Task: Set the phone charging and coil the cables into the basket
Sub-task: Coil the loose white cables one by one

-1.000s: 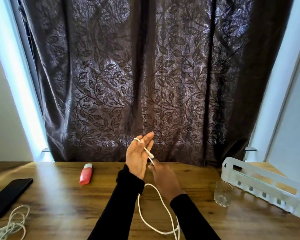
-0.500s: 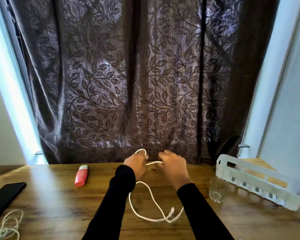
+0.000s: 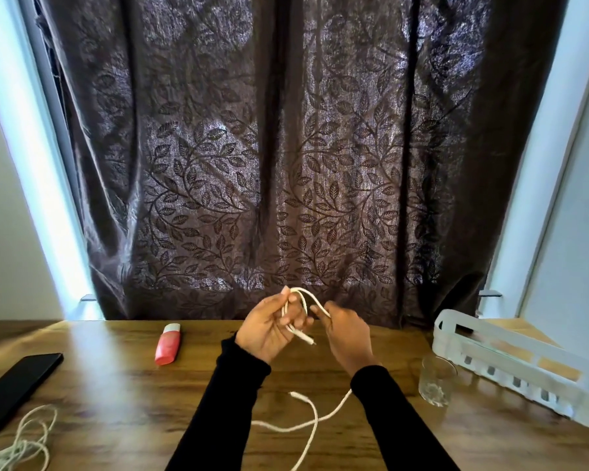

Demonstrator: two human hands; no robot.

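Both hands gripped one white cable (image 3: pixel 300 302): left hand (image 3: pixel 269 329) curled round its loops, right hand (image 3: pixel 346 331) pinching the strand beside them above the bench (image 3: pixel 116 385).

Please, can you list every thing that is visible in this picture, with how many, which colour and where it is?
cable: 1, white, looped in both hands, tail on the table
second cable: 1, white, loose bundle, near left corner
phone: 1, black, left edge of the table
tube: 1, red with white cap, left of the hands
glass: 1, clear, beside the basket
basket: 1, white, right end of the table
table: 1, brown wood
curtain: 1, dark, leaf pattern, behind the table
left hand: grip on the loops
right hand: pinches the cable
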